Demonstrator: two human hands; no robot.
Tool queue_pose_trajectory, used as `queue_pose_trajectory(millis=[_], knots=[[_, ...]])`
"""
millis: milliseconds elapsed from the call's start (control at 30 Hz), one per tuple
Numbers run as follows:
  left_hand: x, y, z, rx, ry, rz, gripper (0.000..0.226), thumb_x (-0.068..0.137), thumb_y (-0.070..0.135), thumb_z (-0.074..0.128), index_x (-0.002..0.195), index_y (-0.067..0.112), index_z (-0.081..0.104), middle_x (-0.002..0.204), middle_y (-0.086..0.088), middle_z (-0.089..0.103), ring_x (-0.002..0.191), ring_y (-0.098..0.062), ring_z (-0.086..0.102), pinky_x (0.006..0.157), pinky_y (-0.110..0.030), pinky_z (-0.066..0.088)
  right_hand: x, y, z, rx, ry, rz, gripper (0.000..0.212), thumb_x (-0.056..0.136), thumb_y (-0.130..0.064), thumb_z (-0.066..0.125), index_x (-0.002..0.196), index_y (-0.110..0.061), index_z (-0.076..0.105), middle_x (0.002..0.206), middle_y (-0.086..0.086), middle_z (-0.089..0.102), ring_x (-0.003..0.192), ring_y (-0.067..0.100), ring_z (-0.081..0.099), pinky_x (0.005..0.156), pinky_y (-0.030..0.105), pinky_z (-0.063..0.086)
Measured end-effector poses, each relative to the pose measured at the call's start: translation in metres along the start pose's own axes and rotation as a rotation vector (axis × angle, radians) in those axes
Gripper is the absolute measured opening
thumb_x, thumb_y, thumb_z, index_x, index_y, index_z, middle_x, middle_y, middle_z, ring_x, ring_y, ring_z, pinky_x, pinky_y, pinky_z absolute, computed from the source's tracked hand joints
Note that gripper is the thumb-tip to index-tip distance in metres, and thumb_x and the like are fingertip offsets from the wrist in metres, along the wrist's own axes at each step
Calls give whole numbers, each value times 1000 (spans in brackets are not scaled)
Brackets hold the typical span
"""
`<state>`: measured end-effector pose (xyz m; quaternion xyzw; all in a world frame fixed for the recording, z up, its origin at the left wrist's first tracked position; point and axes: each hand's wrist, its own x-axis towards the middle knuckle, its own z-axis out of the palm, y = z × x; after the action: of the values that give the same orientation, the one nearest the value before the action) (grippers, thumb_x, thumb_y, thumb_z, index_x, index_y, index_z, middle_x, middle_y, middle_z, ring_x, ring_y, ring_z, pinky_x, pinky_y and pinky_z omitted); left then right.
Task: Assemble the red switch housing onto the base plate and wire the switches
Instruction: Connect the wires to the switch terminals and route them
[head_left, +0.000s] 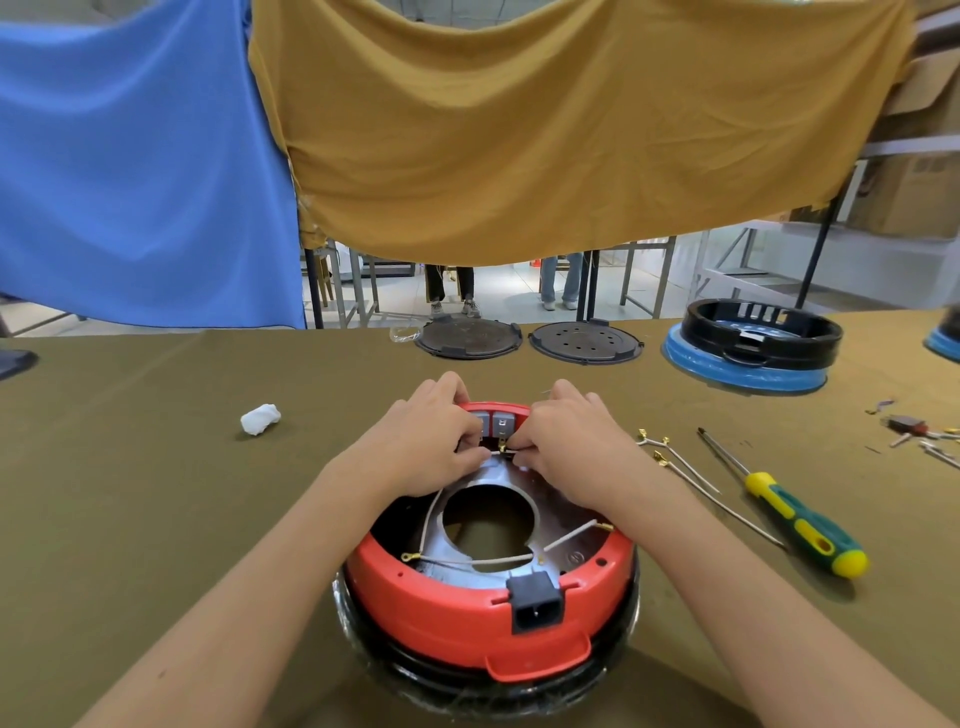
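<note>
The red switch housing (447, 613) sits as a ring on the metal base plate (561, 509), over a black, plastic-wrapped body. Two grey switches (501, 423) are set in its far wall, and a black power socket (536, 603) in its near wall. My left hand (426, 441) grips the housing's far rim and pinches a white wire (431, 512). My right hand (566, 441) pinches that wire's brass terminal (503, 446) right below the switches. Two more white wires (483, 560) lie across the plate's round hole.
A green-and-yellow screwdriver (784, 512) and loose white wires (691, 467) lie right of the housing. White crumpled paper (260, 418) lies to the left. Two dark round plates (584, 341), a black ring on a blue base (753, 348) and small parts (914, 428) stand farther back.
</note>
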<state>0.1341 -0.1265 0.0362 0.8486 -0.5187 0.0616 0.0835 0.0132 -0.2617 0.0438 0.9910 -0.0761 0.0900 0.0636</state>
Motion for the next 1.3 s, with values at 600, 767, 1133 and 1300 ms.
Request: queue_pose_trajectory(millis=[600,767,1133,1300], knots=[[8,-3,-5,-128,31,199,8,91,26,66,86,20,67,128,1,42,115,-14,43,97,-33,41,-2,2,-1,82,26,25,20,100,-27,53,107,-29,72,84,-6,52,104,22,36,77,34,27],[8,-2,-3,-182,56,178,12,92,23,65,80,22,62,125,0,44,107,-12,46,94,-27,41,-4,0,-5,89,5,39,22,102,-32,49,108,-25,70,83,-4,51,110,25,39,79,37,32],[9,-4,0,-144,36,175,14,93,28,63,80,23,64,128,3,40,112,-13,39,96,-28,37,-3,1,0,71,19,-10,23,100,-24,53,105,-34,72,88,-8,51,92,18,23,77,34,24],[9,-5,2,-135,55,178,12,94,28,63,83,22,66,128,2,41,111,-13,41,95,-25,36,-3,0,-3,75,12,-3,20,100,-25,55,107,-32,72,84,-9,48,93,17,27,75,31,25]])
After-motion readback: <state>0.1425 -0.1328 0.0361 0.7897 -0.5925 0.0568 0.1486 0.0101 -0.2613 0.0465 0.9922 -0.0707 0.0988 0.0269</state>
